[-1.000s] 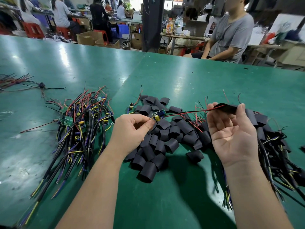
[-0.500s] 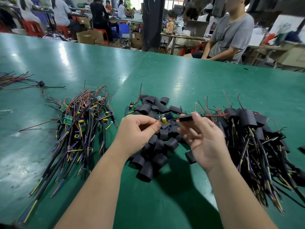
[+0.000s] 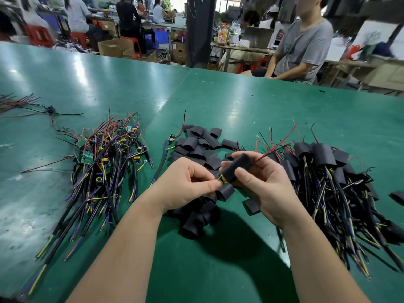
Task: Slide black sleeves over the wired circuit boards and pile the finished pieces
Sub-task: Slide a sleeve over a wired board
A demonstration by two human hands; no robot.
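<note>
My right hand (image 3: 261, 184) grips a black sleeve (image 3: 237, 167) that covers most of a wired circuit board; red and black wires stick out of its far end. My left hand (image 3: 185, 184) pinches the board's near end (image 3: 222, 179), where a yellow part shows at the sleeve's mouth. Loose black sleeves (image 3: 201, 147) lie in a heap under and beyond both hands. Bare wired boards (image 3: 102, 162) are piled at the left. Sleeved pieces (image 3: 328, 171) are piled at the right.
The green table (image 3: 240, 106) stretches far ahead. A knot of red and black wires (image 3: 26, 106) lies at the far left. One stray sleeve (image 3: 396, 196) sits at the right edge. A person in a grey shirt (image 3: 303, 42) sits beyond the table.
My right hand came in from the right with the sleeve, threaded the wires through and slid it down over the board. My left hand kept its pinch on the board's near end.
</note>
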